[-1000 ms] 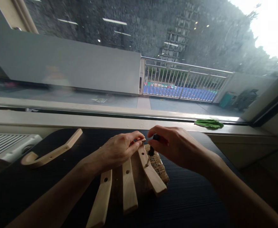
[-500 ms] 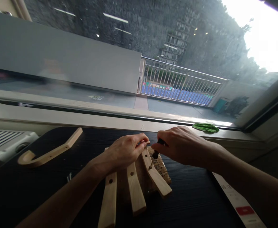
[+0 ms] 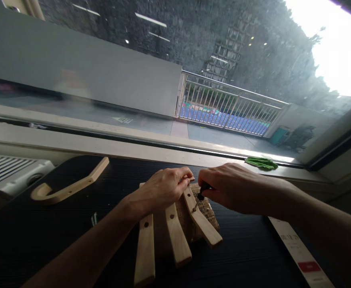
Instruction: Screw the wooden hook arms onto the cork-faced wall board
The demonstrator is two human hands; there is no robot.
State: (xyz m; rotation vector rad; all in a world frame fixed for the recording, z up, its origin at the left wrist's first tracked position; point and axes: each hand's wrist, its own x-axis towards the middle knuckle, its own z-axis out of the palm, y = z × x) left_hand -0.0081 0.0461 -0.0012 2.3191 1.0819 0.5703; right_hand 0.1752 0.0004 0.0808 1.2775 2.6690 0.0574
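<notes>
Three pale wooden slats (image 3: 175,236) fan out on a black ribbed mat (image 3: 241,256), their far ends gathered under my left hand (image 3: 163,190). That hand is closed, pinching the top of the rightmost slat (image 3: 203,224). My right hand (image 3: 229,188) is closed round a small dark-handled screwdriver (image 3: 201,192), whose tip sits in a hole of that slat. Beneath the slats lies a brown cork-like board (image 3: 207,210).
A curved wooden hook-shaped piece (image 3: 70,188) lies at the mat's far left. A white vent (image 3: 10,172) sits left of it. A green cloth (image 3: 261,163) rests on the window sill (image 3: 103,146). A white and red paper strip (image 3: 301,256) lies at the right. Small screws (image 3: 94,219) lie on the mat.
The view has shifted slightly; the hands and slats sit a little further right and lower in frame. Both hands keep their grips, the screwdriver still at the slat's hole.
</notes>
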